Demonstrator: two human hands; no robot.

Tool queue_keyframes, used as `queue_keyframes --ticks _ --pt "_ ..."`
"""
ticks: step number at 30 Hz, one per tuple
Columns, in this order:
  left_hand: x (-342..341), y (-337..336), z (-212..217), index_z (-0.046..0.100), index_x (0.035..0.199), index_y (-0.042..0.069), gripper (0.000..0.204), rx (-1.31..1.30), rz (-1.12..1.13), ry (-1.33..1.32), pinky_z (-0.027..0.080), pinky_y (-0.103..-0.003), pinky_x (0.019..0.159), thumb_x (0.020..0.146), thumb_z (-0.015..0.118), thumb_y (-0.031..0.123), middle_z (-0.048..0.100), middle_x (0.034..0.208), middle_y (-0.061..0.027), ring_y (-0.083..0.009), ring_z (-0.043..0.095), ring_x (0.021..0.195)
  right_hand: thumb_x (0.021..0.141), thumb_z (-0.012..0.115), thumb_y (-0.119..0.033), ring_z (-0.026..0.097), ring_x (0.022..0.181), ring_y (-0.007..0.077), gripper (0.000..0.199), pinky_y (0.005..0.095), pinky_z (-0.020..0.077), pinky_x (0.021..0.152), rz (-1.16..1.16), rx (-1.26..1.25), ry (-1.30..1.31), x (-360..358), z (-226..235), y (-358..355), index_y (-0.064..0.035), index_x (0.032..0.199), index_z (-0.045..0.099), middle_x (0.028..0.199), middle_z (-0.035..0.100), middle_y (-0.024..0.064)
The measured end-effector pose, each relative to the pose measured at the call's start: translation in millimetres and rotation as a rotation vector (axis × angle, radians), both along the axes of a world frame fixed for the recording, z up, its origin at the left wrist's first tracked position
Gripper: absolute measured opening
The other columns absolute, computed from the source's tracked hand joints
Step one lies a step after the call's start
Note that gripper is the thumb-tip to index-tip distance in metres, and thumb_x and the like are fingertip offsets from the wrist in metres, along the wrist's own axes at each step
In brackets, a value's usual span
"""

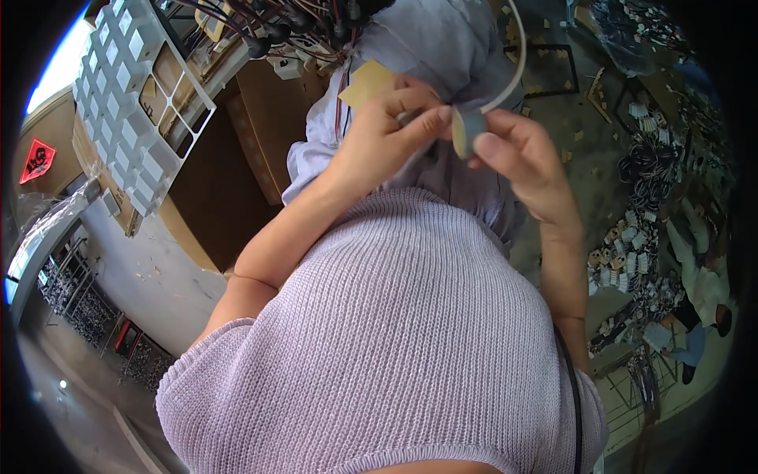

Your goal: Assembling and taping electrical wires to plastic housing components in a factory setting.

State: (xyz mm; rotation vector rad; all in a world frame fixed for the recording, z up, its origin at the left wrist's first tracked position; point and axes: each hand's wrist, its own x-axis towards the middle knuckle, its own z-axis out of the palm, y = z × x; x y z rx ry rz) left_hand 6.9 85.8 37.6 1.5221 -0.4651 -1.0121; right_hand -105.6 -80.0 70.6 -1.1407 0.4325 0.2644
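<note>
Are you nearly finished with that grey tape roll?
Hard to tell what is done. In hand: the right hand pinches a grey tape roll while the left hand holds its end, beside a thin white cable. Many dark cable plugs hang above, with no tape visible on them.

Dangling cables point(308, 28) crowd above; white grid rack point(138, 103) blocks left — right open.

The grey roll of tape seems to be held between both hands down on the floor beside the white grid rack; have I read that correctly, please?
Not quite: the head view shows the grey roll of tape held between the left hand and right hand raised in front of the chest, well away from the white grid rack.
</note>
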Motion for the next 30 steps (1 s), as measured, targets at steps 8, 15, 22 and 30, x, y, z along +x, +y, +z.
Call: queue_keyframes --ticks 8,15,22,30 --pt "-6 -2 4 0.067 0.086 0.002 0.023 0.004 -0.149 0.209 0.04 -0.026 0.078 0.089 0.066 0.025 0.056 0.089 -0.0052 -0.0145 0.05 0.093 0.088 0.067 -0.018 0.056 0.073 0.0058 0.02 0.0208 0.0456 0.066 -0.35 -0.204 -0.044 8 -39 12 -0.002 0.097 0.059 0.092 0.063 0.0034" --pt "11 -8 9 0.064 0.079 0.006 0.027 -0.017 -0.097 0.779 0.045 -0.022 0.06 0.092 0.06 0.029 0.064 0.078 -0.0011 -0.0079 0.058 0.066 0.091 0.06 -0.017 0.053 0.102 0.0134 0.049 0.0241 0.0446 0.081 -0.4 0.201 -0.262 35 -31 34 -0.0015 0.134 0.043 0.124 0.053 0.0102" --pt "32 0 15 0.062 0.095 -0.001 0.028 0.006 -0.041 1.084 0.054 -0.03 0.076 0.09 0.055 0.025 0.065 0.093 -0.011 -0.0211 0.066 0.088 0.095 0.054 -0.014 0.062 0.079 0.0106 0.022 0.0214 0.0484 0.066 -0.118 -0.164 -0.364 20 -42 15 0.0006 0.111 0.06 0.103 0.061 0.0052" --pt "24 10 15 0.06 0.089 -0.001 0.014 0.01 -0.414 -0.375 0.046 -0.036 0.079 0.083 0.062 0.011 0.054 0.097 -0.0148 -0.0293 0.058 0.091 0.076 0.072 -0.011 0.06 0.078 0.0291 0.017 0.0372 0.0473 0.069 -0.056 -0.937 -0.377 6 -29 22 -0.0018 0.081 0.059 0.083 0.06 0.0098"
